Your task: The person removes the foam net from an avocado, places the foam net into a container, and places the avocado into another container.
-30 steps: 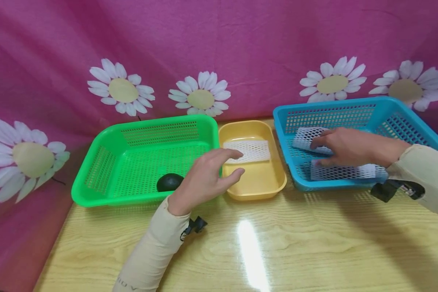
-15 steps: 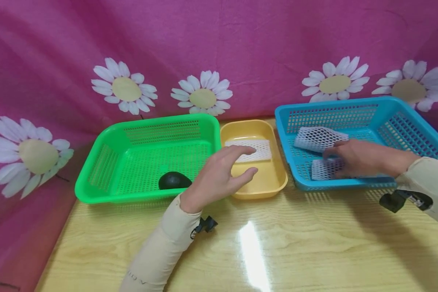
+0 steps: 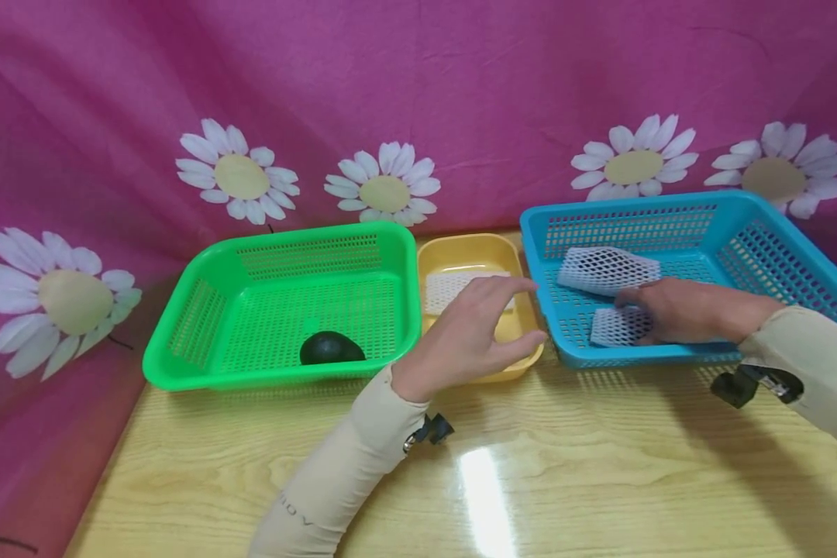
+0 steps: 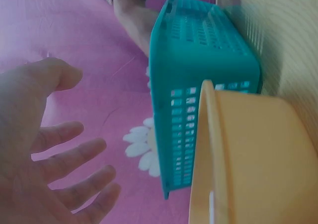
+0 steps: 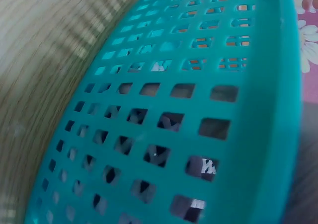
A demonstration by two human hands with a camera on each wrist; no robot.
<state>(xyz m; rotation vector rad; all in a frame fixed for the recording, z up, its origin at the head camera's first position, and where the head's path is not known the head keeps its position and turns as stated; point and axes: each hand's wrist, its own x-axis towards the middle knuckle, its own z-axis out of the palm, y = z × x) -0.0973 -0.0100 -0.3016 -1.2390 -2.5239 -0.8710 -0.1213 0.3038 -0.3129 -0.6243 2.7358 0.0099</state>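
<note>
My left hand (image 3: 470, 333), thumb and forefinger spread, reaches over the yellow tray (image 3: 484, 242) and holds nothing; the left wrist view shows its fingers apart beside the tray's wall. A flat white foam net sleeve (image 3: 446, 293) lies in that tray, partly hidden by this hand. Inside the blue basket (image 3: 669, 358), my right hand (image 3: 690, 310) grips the near foam net sleeve (image 3: 614, 327), covering its right part. Behind it rests another foam net sleeve (image 3: 607, 270), bulging in its middle. In the right wrist view the basket's wall (image 5: 258, 134) hides most of this hand.
A green basket (image 3: 251, 380) stands at the left, with a dark avocado (image 3: 331, 349) near its front wall. All three containers sit side by side on a wooden table (image 3: 565, 457). A pink flowered cloth (image 3: 460, 101) hangs behind them.
My left hand has moved right, from the green basket's edge across the yellow tray. My right hand has shifted from between the two sleeves onto the near one. The avocado stays in place.
</note>
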